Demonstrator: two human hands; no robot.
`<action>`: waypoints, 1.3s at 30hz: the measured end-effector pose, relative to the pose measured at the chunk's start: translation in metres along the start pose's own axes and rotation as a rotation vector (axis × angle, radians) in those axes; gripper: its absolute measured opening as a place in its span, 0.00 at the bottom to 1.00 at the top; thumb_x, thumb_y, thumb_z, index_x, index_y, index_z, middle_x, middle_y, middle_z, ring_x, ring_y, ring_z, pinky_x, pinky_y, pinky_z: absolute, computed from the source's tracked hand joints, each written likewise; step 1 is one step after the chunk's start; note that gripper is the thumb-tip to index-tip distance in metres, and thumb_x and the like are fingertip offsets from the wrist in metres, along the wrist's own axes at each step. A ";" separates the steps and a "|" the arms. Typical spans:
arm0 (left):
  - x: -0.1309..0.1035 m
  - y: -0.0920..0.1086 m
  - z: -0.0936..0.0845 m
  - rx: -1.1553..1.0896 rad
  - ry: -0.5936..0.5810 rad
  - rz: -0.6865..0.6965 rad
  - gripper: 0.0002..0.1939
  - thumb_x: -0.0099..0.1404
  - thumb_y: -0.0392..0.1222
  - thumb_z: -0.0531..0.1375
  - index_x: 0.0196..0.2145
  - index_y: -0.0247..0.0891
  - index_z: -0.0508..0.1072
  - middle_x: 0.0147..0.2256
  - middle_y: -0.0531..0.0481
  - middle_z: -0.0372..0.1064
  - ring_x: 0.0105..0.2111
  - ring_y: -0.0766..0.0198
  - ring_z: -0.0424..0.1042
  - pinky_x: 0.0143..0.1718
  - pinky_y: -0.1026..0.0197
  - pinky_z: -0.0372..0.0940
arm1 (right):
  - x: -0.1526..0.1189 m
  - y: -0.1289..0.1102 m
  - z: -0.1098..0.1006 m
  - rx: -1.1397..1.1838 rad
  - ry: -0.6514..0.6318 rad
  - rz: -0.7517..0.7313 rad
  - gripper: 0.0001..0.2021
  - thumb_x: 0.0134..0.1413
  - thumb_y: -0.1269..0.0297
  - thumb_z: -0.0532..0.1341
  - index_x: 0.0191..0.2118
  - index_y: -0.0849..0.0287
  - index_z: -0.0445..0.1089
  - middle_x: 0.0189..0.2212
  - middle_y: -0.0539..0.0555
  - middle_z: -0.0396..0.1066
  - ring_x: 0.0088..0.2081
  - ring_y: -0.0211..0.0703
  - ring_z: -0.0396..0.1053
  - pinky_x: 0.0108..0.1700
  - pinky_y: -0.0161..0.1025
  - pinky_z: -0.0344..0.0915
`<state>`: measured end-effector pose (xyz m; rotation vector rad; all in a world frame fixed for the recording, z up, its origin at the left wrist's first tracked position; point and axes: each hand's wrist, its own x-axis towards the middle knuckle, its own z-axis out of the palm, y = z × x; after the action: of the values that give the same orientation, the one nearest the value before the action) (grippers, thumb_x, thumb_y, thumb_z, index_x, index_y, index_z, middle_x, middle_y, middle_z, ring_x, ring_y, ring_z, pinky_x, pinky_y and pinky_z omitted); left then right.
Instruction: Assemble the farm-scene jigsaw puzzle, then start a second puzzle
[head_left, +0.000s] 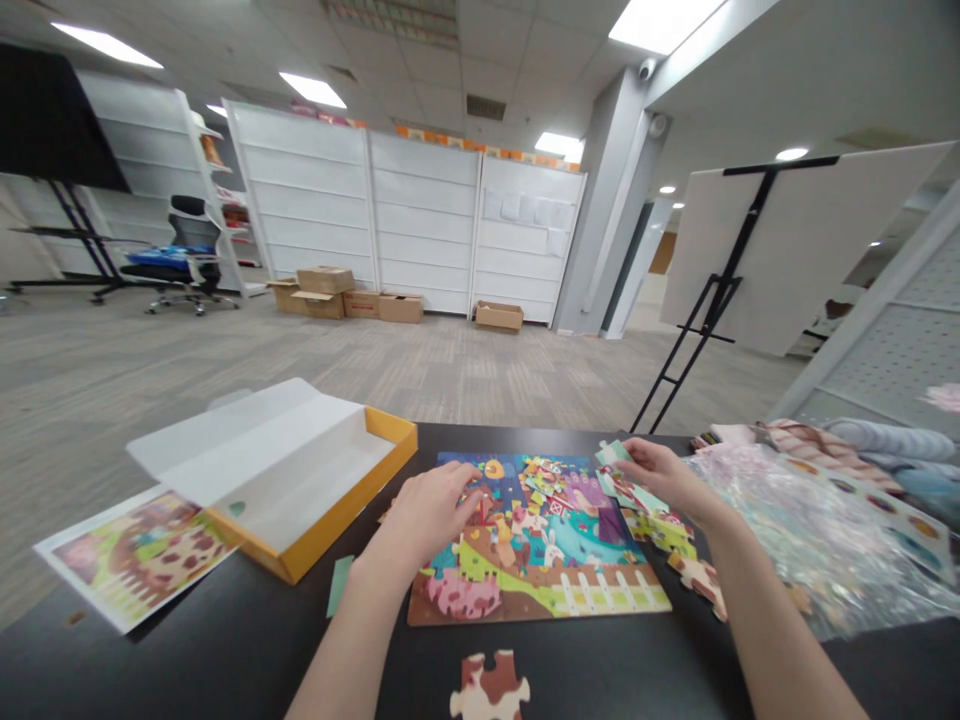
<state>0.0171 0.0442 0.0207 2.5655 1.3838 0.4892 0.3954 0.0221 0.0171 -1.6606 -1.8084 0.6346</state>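
A colourful farm-scene jigsaw puzzle (525, 580) lies on the black table, with loose pieces heaped on its upper part. My left hand (431, 508) rests over the puzzle's left side, fingers bent and apart from the thumb; no piece shows between them. At the upper right, my right hand (656, 472) pinches a pale green puzzle piece (613, 453) between thumb and fingers. More loose pieces (664, 532) lie along the puzzle's right edge beneath that hand. One brown and cream piece (489, 690) sits near the table's front edge.
An open yellow and white box (315, 500) stands at the left, beside a printed farm picture (150, 550). Clear plastic wrap (810, 530) and rolled cloths (892, 440) lie at the right. Behind the table are an easel (712, 290) and cardboard boxes (322, 292).
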 end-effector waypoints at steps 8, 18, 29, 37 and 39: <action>0.002 0.001 0.002 0.007 -0.013 0.005 0.13 0.71 0.45 0.53 0.48 0.42 0.73 0.44 0.47 0.76 0.43 0.55 0.76 0.44 0.57 0.67 | 0.028 0.040 0.025 -0.266 0.185 0.099 0.14 0.57 0.51 0.50 0.32 0.55 0.64 0.28 0.52 0.70 0.33 0.47 0.68 0.39 0.42 0.64; 0.001 -0.002 0.001 -0.005 -0.009 -0.005 0.13 0.71 0.46 0.54 0.48 0.42 0.73 0.43 0.47 0.76 0.41 0.58 0.76 0.43 0.59 0.67 | 0.019 0.041 0.018 -0.325 0.009 0.060 0.15 0.58 0.51 0.51 0.30 0.56 0.65 0.26 0.51 0.69 0.31 0.46 0.68 0.36 0.40 0.62; 0.001 -0.001 0.000 -0.009 -0.021 -0.015 0.13 0.71 0.46 0.54 0.48 0.43 0.73 0.44 0.46 0.76 0.43 0.55 0.76 0.42 0.58 0.67 | 0.027 0.039 0.040 -0.263 0.139 -0.010 0.15 0.57 0.58 0.58 0.47 0.57 0.71 0.38 0.55 0.75 0.35 0.44 0.71 0.42 0.41 0.67; 0.000 -0.005 -0.002 -0.021 0.000 -0.008 0.13 0.72 0.46 0.52 0.47 0.42 0.73 0.43 0.47 0.75 0.42 0.58 0.76 0.41 0.60 0.66 | 0.022 0.039 0.044 -0.371 0.147 -0.075 0.20 0.53 0.52 0.64 0.47 0.60 0.72 0.42 0.59 0.74 0.39 0.48 0.72 0.45 0.44 0.67; 0.000 -0.005 -0.002 -0.017 -0.002 -0.014 0.12 0.72 0.46 0.53 0.46 0.42 0.73 0.43 0.47 0.75 0.43 0.57 0.76 0.40 0.60 0.66 | 0.021 0.036 0.045 -0.362 0.130 -0.048 0.18 0.51 0.53 0.65 0.44 0.60 0.73 0.39 0.58 0.74 0.39 0.48 0.72 0.43 0.43 0.68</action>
<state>0.0122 0.0467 0.0209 2.5402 1.3898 0.4942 0.3883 0.0488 -0.0381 -1.8323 -1.9440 0.1775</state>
